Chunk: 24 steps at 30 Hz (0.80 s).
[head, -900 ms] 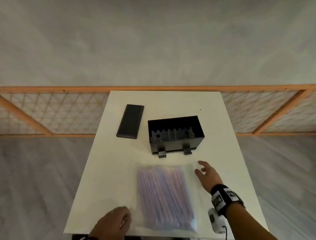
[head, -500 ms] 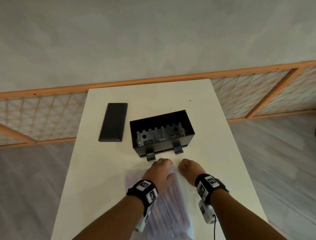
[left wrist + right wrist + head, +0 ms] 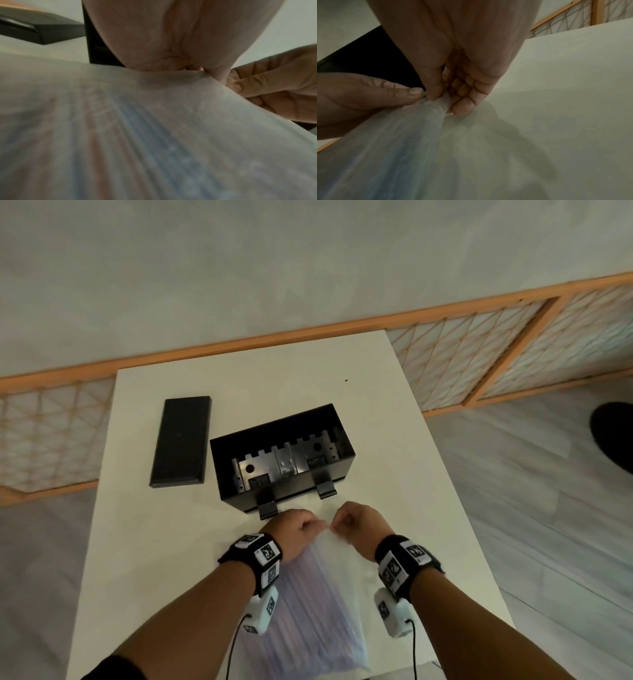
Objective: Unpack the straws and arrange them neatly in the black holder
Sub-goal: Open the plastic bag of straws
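Note:
A clear plastic bag of straws (image 3: 315, 604) lies on the white table (image 3: 144, 542), its pink and blue straws showing through the film (image 3: 137, 135). My left hand (image 3: 294, 529) and my right hand (image 3: 356, 522) meet at the bag's far end, each pinching the plastic edge. In the right wrist view my right hand (image 3: 440, 97) pinches the bunched film (image 3: 419, 128), with the left thumb pressed beside it. The black holder (image 3: 284, 460) stands open just beyond my hands, metal dividers inside.
A flat black lid (image 3: 181, 441) lies left of the holder. A wooden lattice screen (image 3: 479, 357) runs behind the table. Grey floor lies to both sides, with a dark round object (image 3: 616, 436) at the far right.
Both hands came from the bag's near sides to its far end and took hold of the plastic edge. The head view has shifted and tilted.

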Available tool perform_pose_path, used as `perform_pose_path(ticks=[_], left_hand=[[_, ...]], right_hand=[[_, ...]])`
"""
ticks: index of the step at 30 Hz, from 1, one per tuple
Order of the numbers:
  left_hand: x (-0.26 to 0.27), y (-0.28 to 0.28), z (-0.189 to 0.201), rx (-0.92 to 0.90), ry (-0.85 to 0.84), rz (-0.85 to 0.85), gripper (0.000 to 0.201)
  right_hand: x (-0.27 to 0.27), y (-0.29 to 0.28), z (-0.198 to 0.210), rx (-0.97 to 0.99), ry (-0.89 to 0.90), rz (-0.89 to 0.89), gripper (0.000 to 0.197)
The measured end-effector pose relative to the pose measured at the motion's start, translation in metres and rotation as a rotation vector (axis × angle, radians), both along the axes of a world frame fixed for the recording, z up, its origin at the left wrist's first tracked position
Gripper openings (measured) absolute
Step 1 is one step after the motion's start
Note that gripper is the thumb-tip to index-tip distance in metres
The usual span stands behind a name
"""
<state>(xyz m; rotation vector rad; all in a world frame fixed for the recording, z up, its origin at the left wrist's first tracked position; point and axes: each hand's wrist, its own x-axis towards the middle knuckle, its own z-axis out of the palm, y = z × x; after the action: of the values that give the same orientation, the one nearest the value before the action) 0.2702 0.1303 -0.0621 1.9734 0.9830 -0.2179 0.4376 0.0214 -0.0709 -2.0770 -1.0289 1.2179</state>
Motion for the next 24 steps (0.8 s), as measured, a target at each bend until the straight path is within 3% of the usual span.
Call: perform_pose_path(ticks=[6,15,19,24], left_hand=[[-0.038,0.023,-0.006,0.035,0.130,0.017,0.068],[-0.087,0.045,0.017,0.106,0.236,0.048,0.083],[-0.117,0.047,0.033,0.201,0.312,-0.003,0.071],[-0.138,0.039,0.055,0.296,0.263,0.003,0.062]], right_hand=[[0.013,-0.014,0.001,-0.006,0.028,-0.055,0.016],[0.024,-0.026,0.010,0.041,0.056,-0.086,0.018],[0.024,-0.033,0.026,0.090,0.053,-0.043,0.014],[0.019,-0.041,0.049,0.119,0.022,-0.002,0.013]])
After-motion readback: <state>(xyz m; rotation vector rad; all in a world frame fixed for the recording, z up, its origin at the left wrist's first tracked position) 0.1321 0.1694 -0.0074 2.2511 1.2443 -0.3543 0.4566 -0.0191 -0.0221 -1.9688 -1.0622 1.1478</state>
